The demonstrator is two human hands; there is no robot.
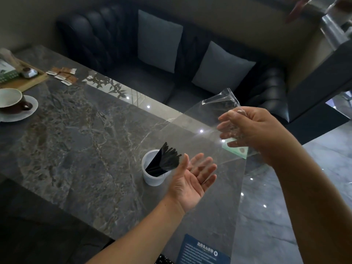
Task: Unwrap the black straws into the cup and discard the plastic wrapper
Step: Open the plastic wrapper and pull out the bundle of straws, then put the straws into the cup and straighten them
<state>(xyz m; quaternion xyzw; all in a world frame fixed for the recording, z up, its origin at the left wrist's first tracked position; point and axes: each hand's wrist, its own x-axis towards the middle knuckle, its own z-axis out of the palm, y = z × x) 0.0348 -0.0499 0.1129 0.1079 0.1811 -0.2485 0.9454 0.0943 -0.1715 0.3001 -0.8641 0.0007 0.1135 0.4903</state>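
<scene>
On the dark surface (76, 140) I see the cup (152, 180) standing upright with the straws (164, 162) fanned inside it. Just right of it my left grip (192, 180) hovers palm up, fingers straight, holding nothing. Farther right, my right grip (247, 130) bunches the clear wrapper (202, 130) in curled fingers.

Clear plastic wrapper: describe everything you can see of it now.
The clear plastic wrapper is thin, glossy, empty film held above the dark marble table. The right hand grips it, bunching it; a crinkled end sticks up above that hand, and a green label shows below it. Its loose sheet spreads toward the open left hand; contact there is unclear.
</scene>
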